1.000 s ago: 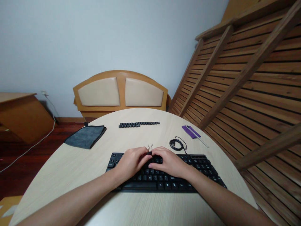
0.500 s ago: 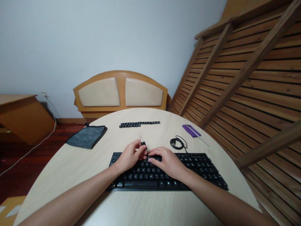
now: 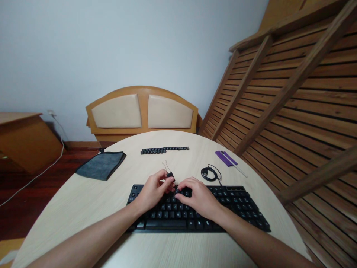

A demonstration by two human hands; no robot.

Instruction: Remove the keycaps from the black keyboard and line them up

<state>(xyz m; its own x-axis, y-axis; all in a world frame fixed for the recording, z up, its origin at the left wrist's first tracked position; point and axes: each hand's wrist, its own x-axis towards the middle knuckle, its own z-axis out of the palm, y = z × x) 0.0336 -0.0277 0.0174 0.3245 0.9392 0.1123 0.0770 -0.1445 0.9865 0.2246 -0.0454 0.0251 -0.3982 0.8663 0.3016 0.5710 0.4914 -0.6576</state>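
A black keyboard (image 3: 167,224) lies on the table in front of me, and both hands are over its upper key rows. My left hand (image 3: 153,189) is closed around the black handle of a wire keycap puller (image 3: 170,175), whose thin wire loops point up and away from me. Just to its right, my right hand (image 3: 196,195) has thumb and forefinger bent around a small black keycap (image 3: 177,190) at the top rows. Whether that keycap is seated or lifted is hard to see, as the fingers partly cover it.
Loose black keycaps (image 3: 153,151) lie in rows toward the table's far side. A grey cloth (image 3: 100,166) is at the left. The coiled keyboard cable (image 3: 211,173) sits behind the keyboard, with a purple cloth strip (image 3: 224,159) and a thin metal rod farther right.
The view has tilted slightly, so the table sits lower in the picture. My right thumb and forefinger have shifted a little around the keycap. The puller stays in my left hand.
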